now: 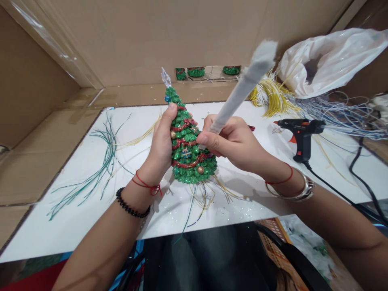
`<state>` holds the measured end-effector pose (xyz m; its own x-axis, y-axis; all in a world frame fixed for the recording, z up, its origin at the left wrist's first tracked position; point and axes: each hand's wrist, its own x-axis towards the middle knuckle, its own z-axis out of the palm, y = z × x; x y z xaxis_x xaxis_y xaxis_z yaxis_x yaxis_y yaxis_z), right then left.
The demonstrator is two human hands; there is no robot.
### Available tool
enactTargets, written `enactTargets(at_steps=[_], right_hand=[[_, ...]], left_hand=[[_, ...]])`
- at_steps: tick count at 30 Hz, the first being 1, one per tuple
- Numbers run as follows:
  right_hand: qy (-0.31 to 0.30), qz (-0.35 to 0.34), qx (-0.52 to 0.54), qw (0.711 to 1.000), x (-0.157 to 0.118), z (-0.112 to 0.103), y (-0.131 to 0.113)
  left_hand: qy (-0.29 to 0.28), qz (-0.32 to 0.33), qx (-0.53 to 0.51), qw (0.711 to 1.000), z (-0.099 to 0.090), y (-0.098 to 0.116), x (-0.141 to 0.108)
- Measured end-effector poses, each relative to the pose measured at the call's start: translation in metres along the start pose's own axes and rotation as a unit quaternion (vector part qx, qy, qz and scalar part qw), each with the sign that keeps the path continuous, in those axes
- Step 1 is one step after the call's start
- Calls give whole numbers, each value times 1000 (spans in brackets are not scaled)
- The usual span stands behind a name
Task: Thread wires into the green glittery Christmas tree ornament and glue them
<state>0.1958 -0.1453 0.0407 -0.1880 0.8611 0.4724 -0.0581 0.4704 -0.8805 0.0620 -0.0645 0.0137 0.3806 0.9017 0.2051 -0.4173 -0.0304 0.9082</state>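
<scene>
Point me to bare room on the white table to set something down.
Bare: front left of the white table, between the green wires and left forearm; a smaller patch between the right hand and glue gun. Crowded: back right, with yellow wires, blue wires and a plastic bag; also just below the tree, with loose wires.

White tabletop (72, 226), wires (111, 149) (green), glue gun (303, 139)

A glue gun (303, 137), yellow wires (275, 98) and cardboard walls (182, 36) around a white table (169, 214) suggest a craft workshop.
</scene>
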Motion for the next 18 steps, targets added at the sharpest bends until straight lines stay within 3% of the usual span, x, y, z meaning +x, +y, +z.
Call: enactTargets(at_steps=[18], right_hand=[[31, -3, -20, 999, -1, 1, -1]], left_hand=[[-33, -70, -16, 997, 0, 3, -1]])
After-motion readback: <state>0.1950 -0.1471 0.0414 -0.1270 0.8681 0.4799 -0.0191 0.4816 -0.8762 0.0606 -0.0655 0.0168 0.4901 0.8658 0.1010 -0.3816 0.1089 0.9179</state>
